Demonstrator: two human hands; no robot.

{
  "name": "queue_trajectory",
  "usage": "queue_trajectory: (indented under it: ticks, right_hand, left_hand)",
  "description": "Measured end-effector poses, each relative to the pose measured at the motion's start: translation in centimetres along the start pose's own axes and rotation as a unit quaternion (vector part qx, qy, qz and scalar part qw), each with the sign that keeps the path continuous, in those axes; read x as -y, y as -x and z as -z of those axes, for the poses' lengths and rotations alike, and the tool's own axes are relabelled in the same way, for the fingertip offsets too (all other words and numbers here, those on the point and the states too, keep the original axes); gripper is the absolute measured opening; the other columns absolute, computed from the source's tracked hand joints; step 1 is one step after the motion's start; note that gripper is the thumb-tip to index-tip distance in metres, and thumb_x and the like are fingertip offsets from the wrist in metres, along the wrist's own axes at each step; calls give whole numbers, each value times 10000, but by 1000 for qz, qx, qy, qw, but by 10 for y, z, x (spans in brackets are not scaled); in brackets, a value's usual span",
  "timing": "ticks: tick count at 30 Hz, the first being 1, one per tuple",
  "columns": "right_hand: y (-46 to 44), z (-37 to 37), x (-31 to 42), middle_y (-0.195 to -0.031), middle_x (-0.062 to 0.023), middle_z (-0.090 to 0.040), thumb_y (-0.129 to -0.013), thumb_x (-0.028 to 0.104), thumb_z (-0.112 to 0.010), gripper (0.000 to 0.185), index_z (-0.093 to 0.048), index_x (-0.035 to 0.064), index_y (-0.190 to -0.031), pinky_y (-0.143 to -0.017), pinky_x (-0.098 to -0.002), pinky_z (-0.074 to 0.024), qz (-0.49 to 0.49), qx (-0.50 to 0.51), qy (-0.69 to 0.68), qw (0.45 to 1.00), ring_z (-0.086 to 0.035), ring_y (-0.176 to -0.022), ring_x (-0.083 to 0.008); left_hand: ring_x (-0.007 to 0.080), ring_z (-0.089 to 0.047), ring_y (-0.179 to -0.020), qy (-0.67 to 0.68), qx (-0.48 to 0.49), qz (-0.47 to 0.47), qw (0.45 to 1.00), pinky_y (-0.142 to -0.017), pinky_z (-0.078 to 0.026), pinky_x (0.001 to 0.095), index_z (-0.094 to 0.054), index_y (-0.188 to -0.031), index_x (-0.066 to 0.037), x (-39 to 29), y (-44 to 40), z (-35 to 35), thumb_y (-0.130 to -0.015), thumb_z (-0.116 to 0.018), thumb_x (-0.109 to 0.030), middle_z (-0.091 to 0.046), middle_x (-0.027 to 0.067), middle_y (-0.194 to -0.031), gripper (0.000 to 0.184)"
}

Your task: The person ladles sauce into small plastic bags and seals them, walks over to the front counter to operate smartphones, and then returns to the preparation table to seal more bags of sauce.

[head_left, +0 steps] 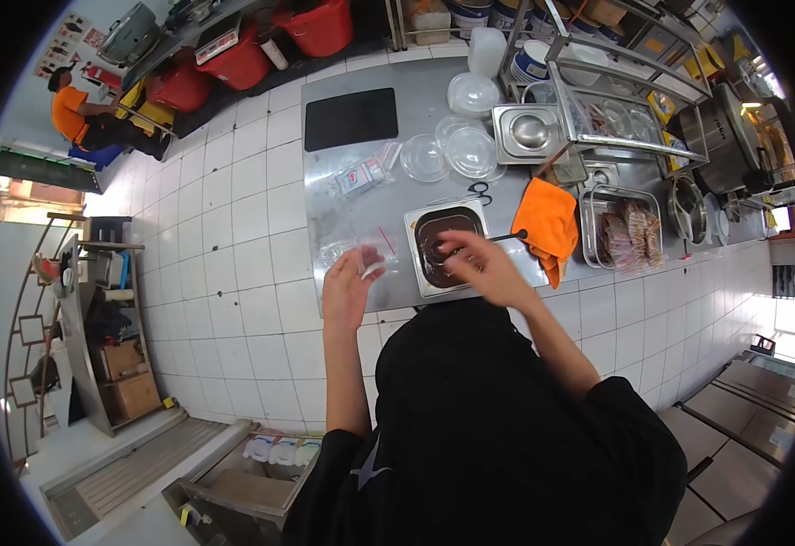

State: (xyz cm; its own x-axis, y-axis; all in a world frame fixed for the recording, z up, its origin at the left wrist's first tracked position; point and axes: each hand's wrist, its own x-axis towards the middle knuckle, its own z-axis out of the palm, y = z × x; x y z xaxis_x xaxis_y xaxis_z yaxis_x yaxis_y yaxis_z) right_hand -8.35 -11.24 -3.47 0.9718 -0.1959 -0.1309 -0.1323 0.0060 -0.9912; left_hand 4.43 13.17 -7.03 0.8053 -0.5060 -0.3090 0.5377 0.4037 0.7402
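My left hand [350, 284] is over the front left of the steel table, its fingers closed on what looks like a small clear plastic bag [372, 270]. More clear plastic and a thin red strip [387, 240] lie near it. My right hand [484, 268] hovers over a steel pan [413, 238] of dark brown sauce [457, 222]. Its fingers are bent and apart, slightly blurred, with nothing visible between them. A black-handled utensil [507, 237] rests in the pan, its lower end hidden. Right of it lies an orange cloth [543, 221].
Scissors [479, 190], clear lids [425, 158], a packet of small bags [359, 176] and a black board [351, 119] lie farther back. A tray of bagged food [629, 238] stands right, below a metal rack [629, 144]. A person in orange [70, 114] is far left.
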Motion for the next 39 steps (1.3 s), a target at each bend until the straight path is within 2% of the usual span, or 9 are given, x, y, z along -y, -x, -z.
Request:
queue_trajectory:
  ticks: [8,11,14,18,27,30,33,36,39]
  right_hand:
    - [-25,-38,14,-782,-5,-659,-929,160,-721,175,-701,0,-997,-606,-221,-475,-57,49,-78,994,-602,-669,-54]
    - [-27,-28,12,-809,4,-666,-943,131,-713,124,-688,9,-949,-599,-205,-463,-96,70,-35,992,-581,-670,-35]
    - [-18,-23,12,-821,16,-661,-941,112,-719,104,-679,17,-933,-608,-198,-464,-97,80,-14,992,-574,-688,-25]
    - [-9,-40,2,-700,30,-632,-894,144,-757,143,-692,18,-874,-550,-216,-418,-37,48,-40,997,-543,-637,-18]
    - [5,-30,7,-669,42,-595,-881,146,-768,161,-668,29,-833,-534,-229,-383,-28,63,-18,997,-483,-595,-21]
    - [6,-26,11,-667,28,-590,-910,155,-736,171,-650,22,-844,-533,-238,-381,-15,56,-5,998,-475,-595,-26]
    - [11,-29,31,-663,-29,-591,-938,170,-679,181,-627,21,-850,-534,-301,-411,17,30,129,991,-527,-562,-116]
    - [9,-35,22,-678,-111,-583,-948,180,-632,199,-597,16,-840,-560,-377,-444,134,10,227,964,-580,-584,-270]
    - [5,-33,21,-673,-132,-541,-936,114,-619,166,-573,0,-823,-554,-380,-422,168,33,213,962,-550,-589,-298]
  left_hand:
    - [233,-655,-1009,-58,-21,7,998,-883,-516,396,-658,-1137,3,-1,35,-37,-1020,-592,-220,-680,104,-1095,260]
    - [175,-625,-1008,-115,-189,-56,974,-871,-493,326,-617,-1190,9,-2,38,-52,-1024,-573,-161,-655,92,-1112,242]
    - [119,-580,-1019,-301,-252,-296,871,-868,-460,266,-582,-1181,10,5,48,-40,-1020,-564,-117,-622,72,-1086,206]
    - [99,-594,-880,-389,-32,-190,901,-734,-504,254,-601,-1031,28,-12,60,-78,-970,-629,-36,-609,32,-952,93]
    - [124,-691,-837,-206,71,-11,976,-681,-582,256,-668,-985,42,6,39,-69,-931,-717,-89,-719,85,-915,150]
    - [135,-691,-810,-226,96,-2,969,-677,-573,262,-668,-982,30,5,37,-66,-959,-671,-97,-714,84,-883,129]
    - [144,-665,-724,-445,81,-139,881,-620,-528,282,-645,-942,17,5,38,-78,-977,-618,-102,-680,103,-814,127]
    - [170,-616,-642,-508,109,-166,838,-548,-459,326,-601,-902,11,8,36,-77,-967,-595,-92,-615,133,-758,122]
    - [134,-584,-632,-507,161,-121,838,-542,-472,301,-614,-860,18,-6,38,-75,-987,-559,-100,-626,107,-739,182]
